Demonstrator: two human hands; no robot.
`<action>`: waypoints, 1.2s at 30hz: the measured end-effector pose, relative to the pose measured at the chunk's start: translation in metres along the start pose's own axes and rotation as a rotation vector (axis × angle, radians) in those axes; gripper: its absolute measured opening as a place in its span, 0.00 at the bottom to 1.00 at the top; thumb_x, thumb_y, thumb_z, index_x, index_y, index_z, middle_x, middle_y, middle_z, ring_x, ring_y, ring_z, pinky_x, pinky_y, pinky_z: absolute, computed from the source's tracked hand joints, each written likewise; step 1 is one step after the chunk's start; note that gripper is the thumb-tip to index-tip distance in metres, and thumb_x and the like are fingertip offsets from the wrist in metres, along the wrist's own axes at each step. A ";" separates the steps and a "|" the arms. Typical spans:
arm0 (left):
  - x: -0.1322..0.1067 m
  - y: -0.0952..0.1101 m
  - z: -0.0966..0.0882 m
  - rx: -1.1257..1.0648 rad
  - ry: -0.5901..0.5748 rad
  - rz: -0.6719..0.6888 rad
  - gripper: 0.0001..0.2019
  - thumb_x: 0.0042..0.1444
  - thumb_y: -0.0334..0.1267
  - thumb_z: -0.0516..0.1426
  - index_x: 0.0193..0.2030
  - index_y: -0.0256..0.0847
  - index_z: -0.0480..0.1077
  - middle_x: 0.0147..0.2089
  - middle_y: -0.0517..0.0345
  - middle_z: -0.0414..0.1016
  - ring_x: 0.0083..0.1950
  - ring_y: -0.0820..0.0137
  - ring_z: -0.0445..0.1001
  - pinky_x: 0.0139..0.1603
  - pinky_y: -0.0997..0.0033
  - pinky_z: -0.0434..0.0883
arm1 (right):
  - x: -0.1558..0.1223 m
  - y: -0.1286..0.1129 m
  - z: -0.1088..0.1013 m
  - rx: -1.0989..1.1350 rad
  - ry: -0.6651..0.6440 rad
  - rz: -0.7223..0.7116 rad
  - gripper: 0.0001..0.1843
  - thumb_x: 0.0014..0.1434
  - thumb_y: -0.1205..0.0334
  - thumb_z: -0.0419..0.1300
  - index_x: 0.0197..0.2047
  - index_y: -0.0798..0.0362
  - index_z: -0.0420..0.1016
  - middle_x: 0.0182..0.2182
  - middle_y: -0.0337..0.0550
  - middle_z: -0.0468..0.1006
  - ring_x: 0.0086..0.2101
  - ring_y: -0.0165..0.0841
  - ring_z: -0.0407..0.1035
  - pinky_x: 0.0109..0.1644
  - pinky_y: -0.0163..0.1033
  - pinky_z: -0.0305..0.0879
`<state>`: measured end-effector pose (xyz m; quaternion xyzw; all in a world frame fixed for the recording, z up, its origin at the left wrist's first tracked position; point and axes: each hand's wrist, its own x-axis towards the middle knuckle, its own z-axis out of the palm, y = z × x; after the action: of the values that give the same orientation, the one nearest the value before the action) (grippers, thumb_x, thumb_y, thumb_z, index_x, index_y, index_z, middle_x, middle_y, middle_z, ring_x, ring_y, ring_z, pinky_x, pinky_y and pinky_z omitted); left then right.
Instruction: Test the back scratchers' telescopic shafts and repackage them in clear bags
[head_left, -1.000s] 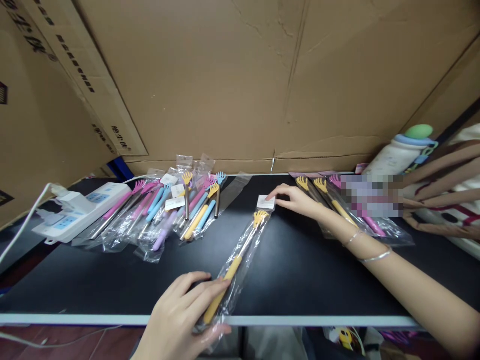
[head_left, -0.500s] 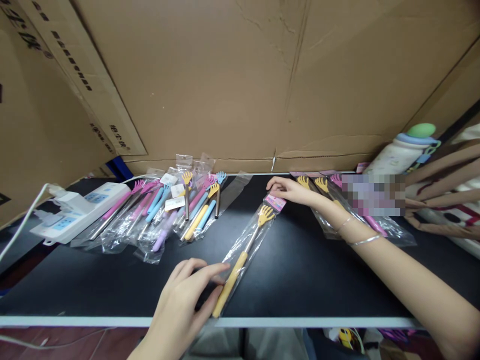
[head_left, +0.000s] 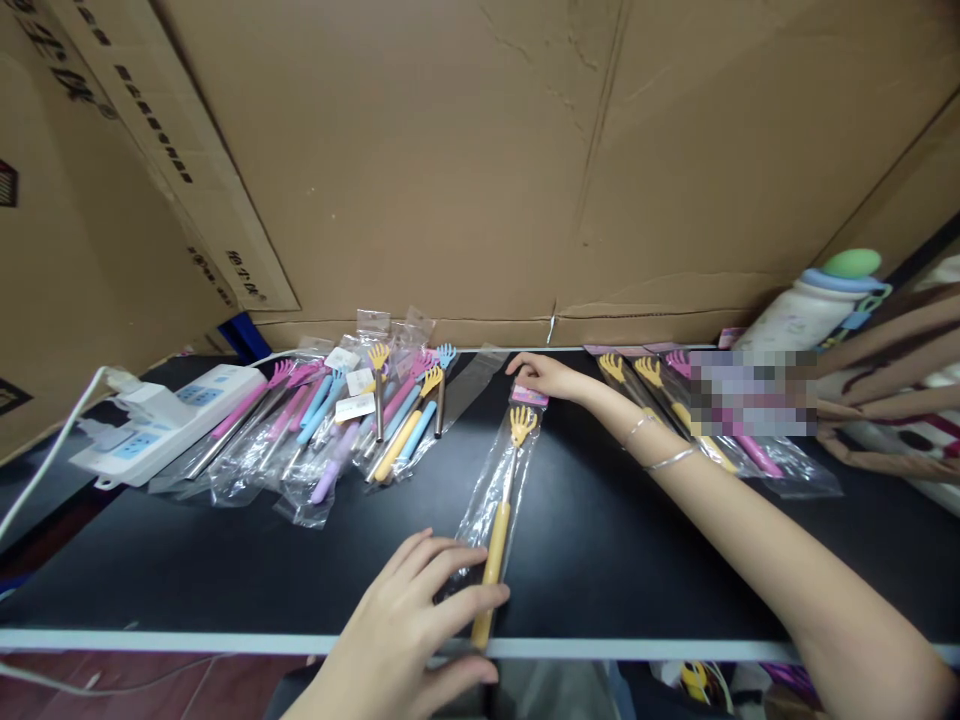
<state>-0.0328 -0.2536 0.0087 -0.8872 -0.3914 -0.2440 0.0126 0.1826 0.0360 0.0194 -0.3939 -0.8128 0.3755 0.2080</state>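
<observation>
A yellow back scratcher (head_left: 493, 550) with a metal shaft lies in a clear plastic bag on the black table, its claw end pointing away from me. My left hand (head_left: 420, 610) is over the handle near the table's front edge. Its fingertips rest on the handle, spread, and the thumb stays apart below them. At the far end, my right hand (head_left: 546, 378) has bent fingers at the bag's pink header card (head_left: 529, 396); part of the card is hidden beneath them. A bracelet circles the right wrist.
Several bagged back scratchers (head_left: 330, 420) lie in a pile at left, beside a white power strip (head_left: 169, 420). More bagged ones (head_left: 697, 420) lie at right, near a white bottle (head_left: 795, 312). Cardboard (head_left: 420, 170) stands along the back edge.
The bagged back scratcher has turned straighter, its handle end shifting right and its header left. My left hand has moved right onto the handle, and my right hand has moved slightly left.
</observation>
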 end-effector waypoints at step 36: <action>0.080 -0.004 0.003 -0.160 -0.291 0.127 0.15 0.62 0.50 0.48 0.51 0.49 0.65 0.46 0.60 0.71 0.42 0.68 0.71 0.37 0.69 0.65 | -0.048 -0.004 0.010 -0.476 0.191 -0.234 0.10 0.60 0.59 0.52 0.41 0.50 0.72 0.41 0.45 0.74 0.43 0.38 0.64 0.50 0.45 0.60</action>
<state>0.0116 -0.1948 0.0414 -0.9343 -0.3116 -0.1422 -0.0992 0.2030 -0.0082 0.0141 -0.3687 -0.8948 0.1086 0.2272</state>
